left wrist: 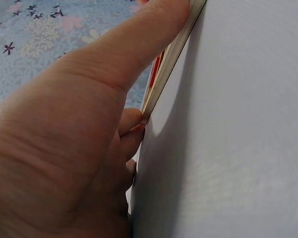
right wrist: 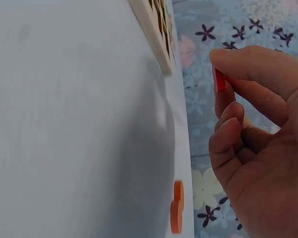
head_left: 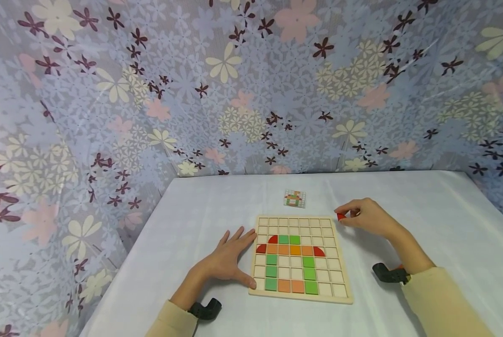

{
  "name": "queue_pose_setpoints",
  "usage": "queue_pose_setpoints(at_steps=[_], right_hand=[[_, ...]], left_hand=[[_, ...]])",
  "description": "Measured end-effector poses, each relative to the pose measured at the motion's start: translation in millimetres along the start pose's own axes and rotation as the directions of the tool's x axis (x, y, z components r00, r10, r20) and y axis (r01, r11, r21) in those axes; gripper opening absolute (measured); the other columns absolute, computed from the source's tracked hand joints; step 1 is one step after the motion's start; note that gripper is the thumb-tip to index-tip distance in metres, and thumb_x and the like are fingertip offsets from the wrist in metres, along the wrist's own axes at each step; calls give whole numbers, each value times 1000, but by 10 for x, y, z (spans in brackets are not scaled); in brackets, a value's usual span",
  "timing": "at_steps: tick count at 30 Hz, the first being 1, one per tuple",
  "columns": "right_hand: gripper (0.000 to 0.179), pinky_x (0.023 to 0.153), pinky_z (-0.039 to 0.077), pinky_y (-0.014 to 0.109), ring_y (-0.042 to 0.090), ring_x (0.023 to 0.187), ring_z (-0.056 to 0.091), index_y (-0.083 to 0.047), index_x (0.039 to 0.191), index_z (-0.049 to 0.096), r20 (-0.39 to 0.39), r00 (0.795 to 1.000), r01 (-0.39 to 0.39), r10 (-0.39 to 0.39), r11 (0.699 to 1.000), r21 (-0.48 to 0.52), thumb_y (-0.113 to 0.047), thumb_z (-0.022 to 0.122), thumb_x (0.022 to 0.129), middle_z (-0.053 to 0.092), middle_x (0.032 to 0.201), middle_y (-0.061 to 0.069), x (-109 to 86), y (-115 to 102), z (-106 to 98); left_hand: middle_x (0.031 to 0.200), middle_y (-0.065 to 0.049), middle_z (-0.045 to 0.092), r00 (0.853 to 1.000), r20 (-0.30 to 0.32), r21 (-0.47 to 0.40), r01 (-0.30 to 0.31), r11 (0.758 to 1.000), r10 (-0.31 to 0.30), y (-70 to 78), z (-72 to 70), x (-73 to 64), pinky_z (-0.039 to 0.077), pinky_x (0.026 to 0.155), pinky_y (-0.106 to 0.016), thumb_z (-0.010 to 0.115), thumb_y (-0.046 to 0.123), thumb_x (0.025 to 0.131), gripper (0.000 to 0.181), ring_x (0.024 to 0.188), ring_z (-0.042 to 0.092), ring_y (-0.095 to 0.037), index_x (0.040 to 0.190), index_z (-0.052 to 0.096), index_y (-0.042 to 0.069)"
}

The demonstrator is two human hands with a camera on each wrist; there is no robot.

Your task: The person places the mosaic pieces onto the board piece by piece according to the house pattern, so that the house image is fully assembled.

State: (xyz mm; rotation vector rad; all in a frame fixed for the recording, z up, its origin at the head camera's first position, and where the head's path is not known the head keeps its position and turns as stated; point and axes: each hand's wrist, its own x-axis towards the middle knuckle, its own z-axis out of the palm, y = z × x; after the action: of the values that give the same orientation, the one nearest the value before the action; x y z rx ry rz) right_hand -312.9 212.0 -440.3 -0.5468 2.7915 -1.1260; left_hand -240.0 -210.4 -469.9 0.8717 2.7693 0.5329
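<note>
My right hand [head_left: 367, 217] pinches a small red tile [right wrist: 219, 80] between thumb and fingertips, just off the upper right corner of the wooden grid board [head_left: 340, 281]. Most of that tile is hidden by the fingers. Spread along the board's left edge, my left hand [head_left: 230, 257] touches the frame with thumb and fingertips. Set in the board are green tiles [head_left: 271, 271], orange tiles [head_left: 284, 285], a yellow-orange tile [head_left: 295, 250] and several red quarter-round tiles [head_left: 318, 252]. They form an arch-like figure with two green columns.
Behind the board lies a small pattern card [head_left: 294, 198] showing a similar coloured figure on a grid. Orange pieces [right wrist: 177, 208] rest on the white tablecloth [head_left: 218, 196] in the right wrist view. A flowered curtain [head_left: 251, 93] hangs beyond the table's far edge.
</note>
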Motion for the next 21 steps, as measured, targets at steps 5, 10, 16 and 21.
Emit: queue_pose_setpoints(at_steps=[5,10,16,21], right_hand=[[36,59,37,33,24,76,46,-7,115,71,5,1000,-23,23,998,55,-19,76,82,59,81,5,43,-106,86],[35,57,37,32,23,73,46,-9,115,72,40,999,-10,7,997,80,-21,76,82,62,85,4,85,-185,215],[33,54,39,29,20,69,48,-11,113,72,64,997,35,-42,994,104,-22,77,82,66,93,0,94,-376,358],[34,51,38,29,20,64,47,-10,113,72,58,997,55,-60,994,93,-21,77,82,65,91,0,112,-473,444]], left_hand=[[159,7,15,1000,1,3,3,1000,-3,1,7,-5,-3,113,-53,69,82,54,128,146,2,-22,155,20,21],[159,8,14,1000,7,0,11,1000,-11,0,15,-27,-4,114,-51,69,82,54,128,146,1,-21,155,19,21],[159,7,14,1000,4,3,1,1000,-1,-3,-13,-19,-4,113,-52,68,83,54,129,146,1,-23,155,19,21],[159,6,15,1000,1,4,-8,1000,8,2,-15,-8,-3,113,-54,69,82,55,128,146,2,-24,155,19,20]])
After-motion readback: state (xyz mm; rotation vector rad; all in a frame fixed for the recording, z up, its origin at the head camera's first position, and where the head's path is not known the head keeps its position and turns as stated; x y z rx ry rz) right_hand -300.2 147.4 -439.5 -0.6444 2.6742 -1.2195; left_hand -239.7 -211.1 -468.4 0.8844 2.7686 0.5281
